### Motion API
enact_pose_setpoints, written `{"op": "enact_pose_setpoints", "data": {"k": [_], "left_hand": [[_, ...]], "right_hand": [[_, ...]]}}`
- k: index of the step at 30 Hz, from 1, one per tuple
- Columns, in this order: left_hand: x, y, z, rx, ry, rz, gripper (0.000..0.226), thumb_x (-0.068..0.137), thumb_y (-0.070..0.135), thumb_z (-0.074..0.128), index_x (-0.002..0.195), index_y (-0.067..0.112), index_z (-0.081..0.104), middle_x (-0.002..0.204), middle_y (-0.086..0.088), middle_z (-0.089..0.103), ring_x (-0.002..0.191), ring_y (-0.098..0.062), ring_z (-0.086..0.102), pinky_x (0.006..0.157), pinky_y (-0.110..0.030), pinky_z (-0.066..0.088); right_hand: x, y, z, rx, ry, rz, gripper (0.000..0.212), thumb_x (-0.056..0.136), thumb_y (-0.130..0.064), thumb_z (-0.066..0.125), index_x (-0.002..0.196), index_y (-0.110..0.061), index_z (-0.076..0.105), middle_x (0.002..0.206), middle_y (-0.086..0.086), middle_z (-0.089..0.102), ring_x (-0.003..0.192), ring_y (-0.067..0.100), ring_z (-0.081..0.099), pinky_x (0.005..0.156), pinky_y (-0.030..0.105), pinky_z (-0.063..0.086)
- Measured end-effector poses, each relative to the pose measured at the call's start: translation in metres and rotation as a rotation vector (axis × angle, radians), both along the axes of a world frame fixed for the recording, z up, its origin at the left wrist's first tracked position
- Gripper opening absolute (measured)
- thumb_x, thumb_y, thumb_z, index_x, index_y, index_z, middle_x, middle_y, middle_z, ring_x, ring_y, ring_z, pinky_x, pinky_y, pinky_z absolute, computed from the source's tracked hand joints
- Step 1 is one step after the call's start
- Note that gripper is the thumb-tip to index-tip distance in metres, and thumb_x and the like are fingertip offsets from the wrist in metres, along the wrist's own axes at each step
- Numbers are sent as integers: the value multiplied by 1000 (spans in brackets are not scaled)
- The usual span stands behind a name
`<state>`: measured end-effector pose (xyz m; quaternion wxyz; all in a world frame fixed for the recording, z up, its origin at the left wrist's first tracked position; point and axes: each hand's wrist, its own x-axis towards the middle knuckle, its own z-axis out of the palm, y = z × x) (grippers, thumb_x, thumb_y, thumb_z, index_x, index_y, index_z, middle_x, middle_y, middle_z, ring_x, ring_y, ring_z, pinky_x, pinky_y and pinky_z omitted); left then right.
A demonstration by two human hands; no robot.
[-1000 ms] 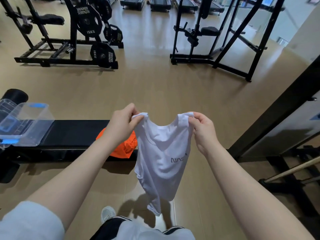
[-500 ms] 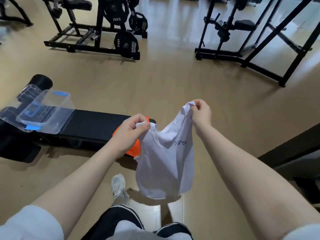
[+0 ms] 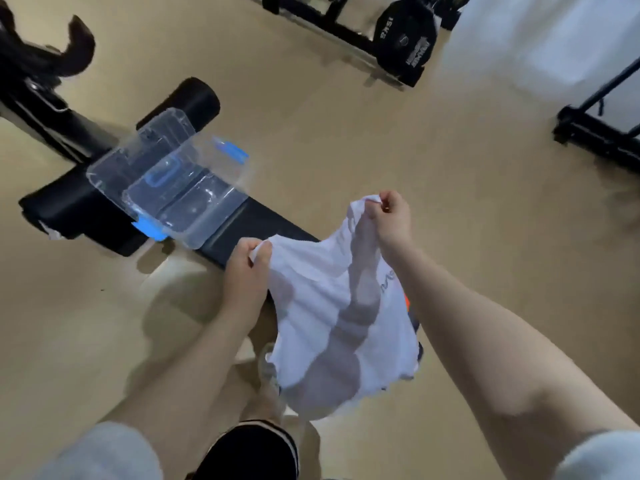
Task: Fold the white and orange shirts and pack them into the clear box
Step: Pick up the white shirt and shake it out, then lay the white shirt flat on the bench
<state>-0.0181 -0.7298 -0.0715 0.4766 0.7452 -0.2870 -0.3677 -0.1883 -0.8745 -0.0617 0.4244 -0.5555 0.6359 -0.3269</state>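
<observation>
The white shirt (image 3: 332,320) hangs spread between my two hands above the near end of the black bench (image 3: 252,220). My left hand (image 3: 247,271) pinches one shoulder of it. My right hand (image 3: 389,220) pinches the other shoulder, held higher and farther away. Only a thin strip of the orange shirt (image 3: 407,304) shows behind the white one, by my right forearm. The clear box (image 3: 194,199) with blue latches stands on the bench to the left, and its clear lid (image 3: 138,157) lies just behind it.
A black foam roller (image 3: 194,98) caps the bench's far end. A weight rack with black plates (image 3: 405,39) stands at the back, and a dark machine frame (image 3: 595,129) at the right. My legs and one white shoe (image 3: 268,365) are below the shirt. The floor is tan.
The view swung down and to the right, so the bench and box now lie up-left. Both hands carried the white shirt over the bench end, covering most of the orange shirt.
</observation>
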Motion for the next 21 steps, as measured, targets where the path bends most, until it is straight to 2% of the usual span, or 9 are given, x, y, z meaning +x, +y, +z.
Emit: {"op": "enact_pose_setpoints", "data": {"k": [2,6,8,11,13,16,17,19,21], "left_hand": [[34,-28,-28,51,24,76,17,94,26,49,80,16,51,71,3,49,64,-10,43,59,-23,36],[86,-65,-92,172,-35,186,21,93,23,53,84,4,58,72,-10,52,62,-15,43,53,-19,33],[102,-77,-125,225,-29,232,22,94,22,52,85,2,58,71,-8,53,62,-15,44,53,-21,34],[113,-91,-167,249,24,289,20,95,18,48,86,1,54,63,-6,54,57,-16,49,54,-23,39],[114,-100,-189,261,82,291,16,96,18,45,89,4,51,66,-7,61,59,-16,57,59,-21,44],[113,-109,-224,288,195,291,9,96,18,44,100,11,48,82,-3,67,75,-16,65,73,-31,50],[112,-112,-234,290,236,297,14,96,19,43,109,14,46,90,1,66,82,-17,65,80,-34,50],[107,-117,-247,323,284,276,41,97,22,44,136,19,31,107,13,57,99,-17,59,92,-35,46],[93,-118,-256,384,298,188,60,97,19,43,147,21,10,115,17,48,106,-11,50,90,-27,39]], "right_hand": [[44,-42,-33,41,33,77,24,84,-12,49,62,-20,42,60,-8,39,58,10,36,60,28,32],[104,-98,-104,123,88,196,21,83,-13,49,66,-23,47,63,-7,45,64,14,43,63,30,36],[124,-115,-140,162,121,247,19,84,-13,48,68,-24,48,65,-6,49,67,15,47,66,31,39],[142,-132,-188,203,164,291,7,85,-13,48,80,-17,51,75,2,55,73,18,49,70,31,41],[149,-141,-213,234,192,305,4,86,-13,48,85,-15,51,82,6,56,76,18,50,71,30,41],[149,-155,-240,267,223,314,6,88,-13,48,90,-14,53,87,4,57,80,18,51,71,29,41],[146,-158,-248,285,216,334,10,89,-12,48,96,-14,55,90,2,57,83,17,52,73,28,42],[135,-162,-258,349,170,424,28,91,-8,47,116,-16,54,106,1,58,94,16,55,83,27,46],[116,-161,-263,393,188,509,45,91,-4,43,132,-23,44,121,2,54,96,13,58,88,19,47]]}}
